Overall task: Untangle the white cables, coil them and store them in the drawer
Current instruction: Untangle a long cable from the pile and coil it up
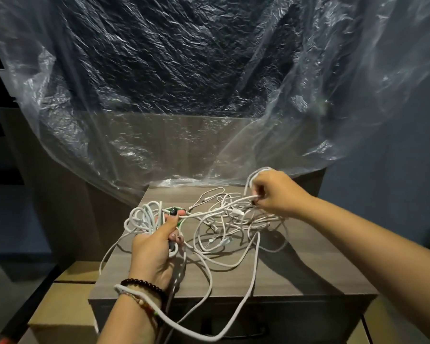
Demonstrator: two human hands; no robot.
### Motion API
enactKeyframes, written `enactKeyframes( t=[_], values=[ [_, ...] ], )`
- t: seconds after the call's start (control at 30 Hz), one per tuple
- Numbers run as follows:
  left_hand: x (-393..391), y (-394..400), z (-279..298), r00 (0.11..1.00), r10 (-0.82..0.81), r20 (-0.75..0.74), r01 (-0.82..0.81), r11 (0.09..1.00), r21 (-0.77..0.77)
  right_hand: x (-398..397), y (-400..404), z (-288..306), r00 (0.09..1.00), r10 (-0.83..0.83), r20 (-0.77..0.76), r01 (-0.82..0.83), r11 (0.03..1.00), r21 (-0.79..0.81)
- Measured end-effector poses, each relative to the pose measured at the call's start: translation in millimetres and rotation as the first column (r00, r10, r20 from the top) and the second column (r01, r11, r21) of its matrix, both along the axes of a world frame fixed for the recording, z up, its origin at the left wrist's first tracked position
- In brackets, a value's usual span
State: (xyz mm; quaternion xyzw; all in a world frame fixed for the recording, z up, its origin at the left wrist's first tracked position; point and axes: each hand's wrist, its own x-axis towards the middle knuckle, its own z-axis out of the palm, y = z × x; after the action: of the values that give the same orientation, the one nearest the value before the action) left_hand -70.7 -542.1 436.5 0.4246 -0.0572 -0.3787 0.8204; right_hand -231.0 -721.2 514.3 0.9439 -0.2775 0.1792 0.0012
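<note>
Untangling is proceeding: left hand gripping coiled cables, right hand pinching one strand, needing freeing from the knot.

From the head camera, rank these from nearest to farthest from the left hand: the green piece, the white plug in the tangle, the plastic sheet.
1. Green piece, at the left hand's thumb.
2. White plug, mid-tangle, to the right.
3. Plastic sheet, hanging behind the cabinet.

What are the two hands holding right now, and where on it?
Left hand grips a coiled bunch of white cables; right hand pinches one strand near the tangle's far edge.
</note>
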Motion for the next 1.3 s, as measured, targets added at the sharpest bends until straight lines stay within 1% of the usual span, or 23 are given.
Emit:
enactKeyframes(
  t=[0.1,0.2,0.27,0.4,0.43,0.5,0.57,0.7,0.8,0.83,0.87,0.93,0.97,1.03,1.13,1.17,1.23,1.27,1.3],
  values=[
    [-1.6,-0.9,0.7,1.000,0.004,0.002,-0.004,1.000,0.009,-0.6,-14.3,11.7,0.991,-0.094,0.092,0.079,0.985,0.151],
    [-3.5,-3.3,-1.2,1.000,0.006,-0.025,-0.006,1.000,0.018,1.0,-19.9,26.3,0.961,-0.131,0.244,0.050,0.948,0.313],
    [-1.0,-3.6,-2.6,0.999,0.030,-0.041,-0.029,1.000,0.006,-0.2,-21.2,35.2,0.948,-0.112,0.299,-0.008,0.928,0.371],
    [9.7,-2.0,-7.3,0.991,0.127,-0.045,-0.126,0.992,0.029,-4.5,-17.6,44.5,0.951,0.021,0.308,-0.163,0.880,0.446],
    [12.2,-1.4,-8.5,0.988,0.144,-0.063,-0.143,0.989,0.026,-5.1,-15.8,44.3,0.953,0.062,0.298,-0.193,0.879,0.435],
    [16.3,-0.3,-10.2,0.980,0.172,-0.097,-0.171,0.985,0.023,-6.9,-14.3,41.7,0.953,0.132,0.271,-0.229,0.903,0.364],
    [16.6,0.2,-10.4,0.974,0.191,-0.118,-0.188,0.981,0.035,-10.1,-12.8,38.3,0.949,0.156,0.273,-0.240,0.921,0.307],
    [14.4,0.8,-9.2,0.972,0.200,-0.127,-0.194,0.979,0.054,-18.6,-17.8,33.8,0.901,0.178,0.395,-0.298,0.917,0.266],
    [14.8,1.0,-9.1,0.971,0.208,-0.123,-0.198,0.977,0.084,-21.8,-22.3,33.0,0.867,0.132,0.480,-0.307,0.901,0.306],
    [14.9,0.8,-9.3,0.970,0.208,-0.125,-0.198,0.976,0.086,-22.1,-24.2,32.8,0.863,0.112,0.492,-0.288,0.909,0.300],
    [14.6,0.6,-9.6,0.970,0.203,-0.133,-0.193,0.978,0.081,-21.7,-26.1,32.7,0.860,0.102,0.500,-0.261,0.930,0.260],
    [13.8,0.3,-10.3,0.970,0.189,-0.156,-0.180,0.981,0.066,-21.5,-31.6,33.7,0.860,0.098,0.501,-0.190,0.972,0.136],
    [13.9,0.2,-10.6,0.969,0.184,-0.164,-0.176,0.982,0.064,-21.5,-33.9,34.8,0.858,0.085,0.507,-0.159,0.982,0.103],
    [14.5,-0.4,-11.6,0.971,0.170,-0.170,-0.161,0.985,0.067,-21.0,-38.7,36.4,0.840,0.043,0.541,-0.109,0.990,0.091],
    [13.6,-1.9,-12.1,0.974,0.155,-0.165,-0.146,0.987,0.067,-17.3,-42.8,36.7,0.810,-0.020,0.587,-0.077,0.987,0.139],
    [13.9,-1.6,-12.9,0.973,0.159,-0.164,-0.150,0.986,0.070,-16.6,-43.8,38.6,0.806,-0.038,0.591,-0.051,0.990,0.133],
    [19.2,1.3,-15.9,0.970,0.183,-0.162,-0.173,0.982,0.079,-19.7,-50.7,48.8,0.815,-0.056,0.577,0.055,0.998,0.019],
    [23.3,2.9,-18.5,0.967,0.190,-0.170,-0.180,0.981,0.073,-24.7,-54.2,56.9,0.836,-0.069,0.544,0.113,0.993,-0.047],
    [27.3,4.4,-21.2,0.965,0.188,-0.184,-0.180,0.982,0.059,-31.6,-56.2,65.5,0.860,-0.091,0.502,0.148,0.986,-0.074]
  ],
)
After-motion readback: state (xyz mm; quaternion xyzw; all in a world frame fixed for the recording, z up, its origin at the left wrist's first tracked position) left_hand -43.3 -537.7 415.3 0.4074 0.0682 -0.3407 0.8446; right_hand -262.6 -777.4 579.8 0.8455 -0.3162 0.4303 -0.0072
